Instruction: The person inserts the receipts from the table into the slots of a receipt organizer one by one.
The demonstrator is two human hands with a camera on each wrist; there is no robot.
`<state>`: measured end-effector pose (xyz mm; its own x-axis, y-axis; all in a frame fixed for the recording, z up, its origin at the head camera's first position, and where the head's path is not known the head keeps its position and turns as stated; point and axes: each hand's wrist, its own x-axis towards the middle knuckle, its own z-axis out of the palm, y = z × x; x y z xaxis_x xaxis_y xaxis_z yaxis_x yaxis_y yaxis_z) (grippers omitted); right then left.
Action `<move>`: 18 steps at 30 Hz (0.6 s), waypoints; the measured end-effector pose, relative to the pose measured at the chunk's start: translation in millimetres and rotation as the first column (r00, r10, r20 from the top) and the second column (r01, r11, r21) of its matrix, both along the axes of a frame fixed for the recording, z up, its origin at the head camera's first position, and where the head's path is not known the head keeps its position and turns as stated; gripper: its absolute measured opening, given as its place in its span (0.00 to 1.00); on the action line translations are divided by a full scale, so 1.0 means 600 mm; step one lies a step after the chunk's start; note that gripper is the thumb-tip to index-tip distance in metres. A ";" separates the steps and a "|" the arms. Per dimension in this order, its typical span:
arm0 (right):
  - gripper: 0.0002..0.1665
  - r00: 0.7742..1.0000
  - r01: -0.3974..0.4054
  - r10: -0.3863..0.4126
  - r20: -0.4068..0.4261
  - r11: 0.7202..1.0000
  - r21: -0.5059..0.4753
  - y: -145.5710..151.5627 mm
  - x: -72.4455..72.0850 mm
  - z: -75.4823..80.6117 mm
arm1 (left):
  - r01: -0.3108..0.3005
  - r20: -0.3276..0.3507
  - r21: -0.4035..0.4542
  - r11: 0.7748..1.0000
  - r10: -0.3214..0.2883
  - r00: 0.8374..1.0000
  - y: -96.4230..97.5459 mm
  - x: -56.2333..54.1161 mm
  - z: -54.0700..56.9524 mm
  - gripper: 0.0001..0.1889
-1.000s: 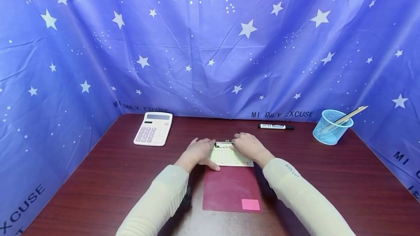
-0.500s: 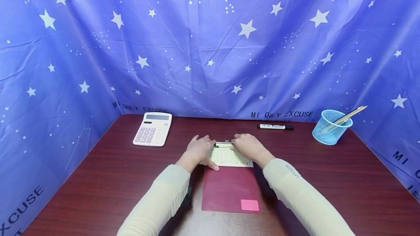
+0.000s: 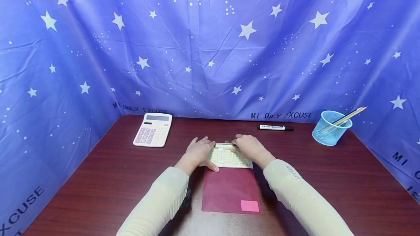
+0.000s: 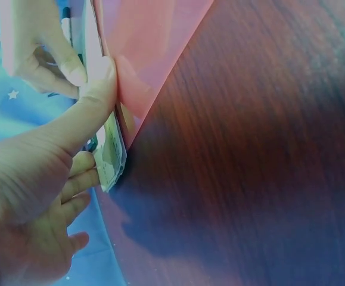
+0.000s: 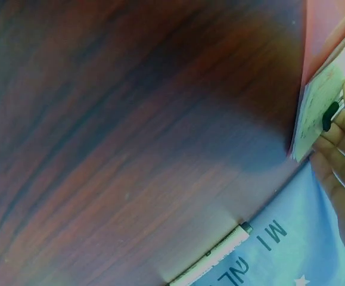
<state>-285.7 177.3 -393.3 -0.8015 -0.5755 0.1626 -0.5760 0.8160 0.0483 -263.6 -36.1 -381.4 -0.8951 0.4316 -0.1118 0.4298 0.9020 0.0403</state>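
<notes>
A dark red clipboard [image 3: 229,190] with a pink label at its near right corner lies flat on the table. Lined, pale yellow-green paper forms [image 3: 229,158], a thin stack, cover its far part beneath the metal clip [image 3: 224,145]. My left hand [image 3: 198,153] rests at the left side of the forms, thumb across them and the other fingers spread, fairly straight, toward the clip's left end. Curled fingers of my right hand [image 3: 250,148] pinch the clip's right end. A black clip tip [image 5: 331,116] shows beside the thumb in the right wrist view.
A white calculator [image 3: 153,129] lies at the back left. Behind the right hand is a marker [image 3: 275,127], near the starry blue curtain [image 3: 210,46]. A light-blue mesh pen cup [image 3: 331,130] with pencils stands at the back right of the brown table [image 3: 115,185].
Both hands stay at the clip and the forms, with hardly any visible motion. The whole head view shifts only slightly.
</notes>
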 end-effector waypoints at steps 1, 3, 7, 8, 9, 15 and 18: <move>0.13 1.000 0.007 -0.007 0.022 1.000 -0.019 0.001 0.001 0.001 | 0.000 0.005 0.008 1.000 0.000 1.000 -0.001 0.000 -0.001 0.55; 0.16 0.998 0.016 -0.014 0.054 0.999 -0.039 0.003 0.004 0.003 | -0.003 0.020 0.029 1.000 0.002 1.000 -0.004 0.000 -0.004 0.55; 0.22 0.998 0.007 -0.004 0.069 0.999 -0.045 0.009 0.013 0.008 | -0.012 0.058 0.082 0.997 0.007 0.998 -0.010 0.001 -0.009 0.55; 0.23 0.998 0.003 -0.001 0.062 0.999 -0.042 0.010 0.016 0.009 | -0.015 0.062 0.093 0.996 0.009 0.998 -0.011 0.001 -0.010 0.54; 0.24 0.998 0.000 0.002 0.058 0.999 -0.046 0.010 0.020 0.010 | -0.018 0.067 0.103 0.995 0.011 0.998 -0.013 0.002 -0.011 0.54; 0.23 0.999 -0.014 0.015 0.030 0.999 -0.035 0.013 0.044 0.016 | -0.014 0.065 0.112 0.994 0.007 0.998 -0.017 0.005 -0.012 0.54; 0.21 0.999 -0.035 0.036 0.026 0.999 -0.035 0.015 0.050 0.014 | -0.016 0.063 0.098 0.995 0.010 0.998 -0.016 0.006 -0.011 0.54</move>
